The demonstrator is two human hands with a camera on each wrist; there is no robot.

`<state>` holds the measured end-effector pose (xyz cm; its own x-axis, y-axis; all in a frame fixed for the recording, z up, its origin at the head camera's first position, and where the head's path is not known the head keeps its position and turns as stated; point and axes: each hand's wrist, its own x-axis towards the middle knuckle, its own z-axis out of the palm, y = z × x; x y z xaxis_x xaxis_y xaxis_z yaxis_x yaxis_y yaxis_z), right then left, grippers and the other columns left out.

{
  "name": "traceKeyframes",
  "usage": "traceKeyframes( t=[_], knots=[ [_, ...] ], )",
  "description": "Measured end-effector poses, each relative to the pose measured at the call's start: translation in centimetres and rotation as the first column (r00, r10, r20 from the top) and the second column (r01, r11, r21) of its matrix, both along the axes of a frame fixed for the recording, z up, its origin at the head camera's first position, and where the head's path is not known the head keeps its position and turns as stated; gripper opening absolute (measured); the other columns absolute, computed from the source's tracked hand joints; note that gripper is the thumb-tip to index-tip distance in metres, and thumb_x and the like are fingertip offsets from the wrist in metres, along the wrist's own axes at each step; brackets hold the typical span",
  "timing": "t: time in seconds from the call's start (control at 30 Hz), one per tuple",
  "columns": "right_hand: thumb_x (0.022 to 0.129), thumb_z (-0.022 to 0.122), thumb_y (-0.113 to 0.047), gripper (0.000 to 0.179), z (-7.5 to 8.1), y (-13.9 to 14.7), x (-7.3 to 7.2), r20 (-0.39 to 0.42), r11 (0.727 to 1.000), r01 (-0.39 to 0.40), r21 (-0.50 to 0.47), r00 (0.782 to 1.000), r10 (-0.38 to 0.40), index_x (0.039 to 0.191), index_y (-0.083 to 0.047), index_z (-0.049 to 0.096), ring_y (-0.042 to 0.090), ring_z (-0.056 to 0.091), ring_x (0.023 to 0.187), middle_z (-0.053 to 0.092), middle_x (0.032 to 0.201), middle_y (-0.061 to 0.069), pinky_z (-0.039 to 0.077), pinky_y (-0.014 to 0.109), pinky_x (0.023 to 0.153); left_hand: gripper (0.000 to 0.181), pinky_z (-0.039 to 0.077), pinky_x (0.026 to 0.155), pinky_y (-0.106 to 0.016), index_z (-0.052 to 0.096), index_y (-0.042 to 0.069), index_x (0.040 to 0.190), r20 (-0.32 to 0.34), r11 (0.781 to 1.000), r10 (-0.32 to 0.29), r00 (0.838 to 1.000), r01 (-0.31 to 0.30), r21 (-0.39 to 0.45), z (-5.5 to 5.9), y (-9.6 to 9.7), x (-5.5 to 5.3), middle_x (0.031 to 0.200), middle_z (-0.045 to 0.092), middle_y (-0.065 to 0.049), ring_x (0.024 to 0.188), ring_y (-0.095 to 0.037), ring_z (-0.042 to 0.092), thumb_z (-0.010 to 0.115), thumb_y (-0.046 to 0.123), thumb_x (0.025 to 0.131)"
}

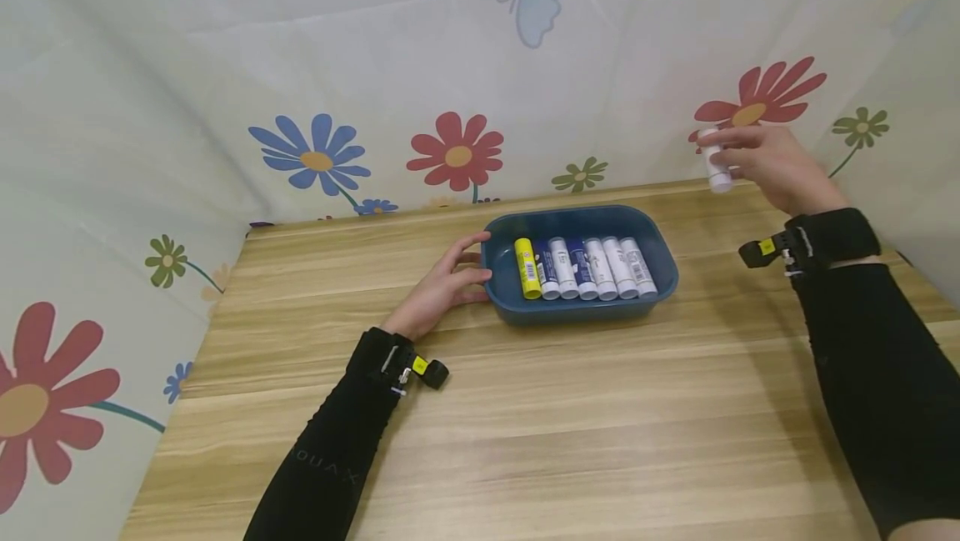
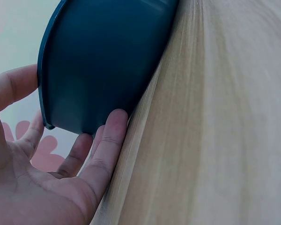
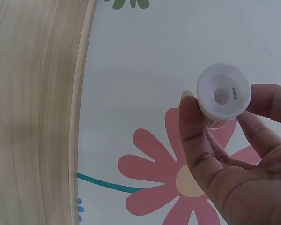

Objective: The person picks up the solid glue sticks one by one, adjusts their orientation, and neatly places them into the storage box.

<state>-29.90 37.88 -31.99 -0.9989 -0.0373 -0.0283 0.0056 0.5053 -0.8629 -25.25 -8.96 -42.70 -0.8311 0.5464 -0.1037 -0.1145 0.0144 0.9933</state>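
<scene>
My right hand (image 1: 776, 164) pinches a white glue stick (image 1: 716, 164) between thumb and fingers, raised to the right of the blue plastic tub (image 1: 577, 314). Its round white base (image 3: 223, 91) faces the camera in the right wrist view. With relaxed, spread fingers my left hand (image 1: 444, 281) touches the left end of the tub; in the left wrist view its fingertips (image 2: 116, 119) lie against the outer wall and rim. Inside the tub, several glue sticks lie side by side: a yellow one (image 1: 527, 268) at the left, then blue-and-white and white ones (image 1: 618, 267).
The tub stands on a wood-grain table (image 1: 570, 416), close to its back edge. Behind the table and along its sides hangs a pale sheet (image 1: 360, 49) printed with flowers and a butterfly. Each wrist wears a black strap with a small camera (image 1: 431, 372).
</scene>
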Motion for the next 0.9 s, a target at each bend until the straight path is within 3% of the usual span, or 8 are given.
traceKeyframes(
  t=[0.17, 0.47, 0.9],
  knots=[
    [0.098, 0.059, -0.028, 0.046, -0.2, -0.4, 0.0, 0.004, 0.998, 0.011, 0.055, 1.000, -0.012, 0.141, -0.014, 0.054, 0.013, 0.046, 0.100, 0.050, 0.122, -0.014, 0.050, 0.008, 0.075, 0.056, 0.050, 0.103, -0.048, 0.035, 0.035, 0.147, -0.001, 1.000, 0.002, 1.000, -0.002, -0.003, 0.0, 0.0, 0.0, 0.143, 0.034, -0.013, 0.118, -0.030, 0.055, 0.058, 0.022, 0.098],
    [0.099, 0.058, -0.028, 0.042, 0.0, -1.1, 0.4, -0.008, 0.998, -0.004, 0.065, 1.000, 0.004, 0.139, -0.015, 0.056, 0.013, 0.046, 0.099, 0.049, 0.122, -0.012, 0.049, 0.009, 0.074, 0.059, 0.047, 0.106, -0.053, 0.031, 0.034, 0.150, 0.008, 1.000, -0.004, 1.000, 0.004, 0.000, 0.1, 0.0, 0.0, 0.145, 0.031, -0.013, 0.118, -0.030, 0.054, 0.057, 0.021, 0.099],
    [0.098, 0.058, -0.029, 0.045, 0.3, -3.1, 0.9, -0.040, 0.992, -0.048, 0.120, 0.998, 0.054, 0.139, -0.012, 0.055, 0.016, 0.047, 0.101, 0.047, 0.136, 0.005, 0.050, 0.011, 0.075, 0.056, 0.052, 0.102, -0.047, 0.035, 0.033, 0.148, 0.000, 1.000, 0.011, 1.000, -0.011, -0.001, 0.0, 0.1, 0.0, 0.142, 0.035, -0.012, 0.118, -0.030, 0.054, 0.058, 0.021, 0.098]
  ],
)
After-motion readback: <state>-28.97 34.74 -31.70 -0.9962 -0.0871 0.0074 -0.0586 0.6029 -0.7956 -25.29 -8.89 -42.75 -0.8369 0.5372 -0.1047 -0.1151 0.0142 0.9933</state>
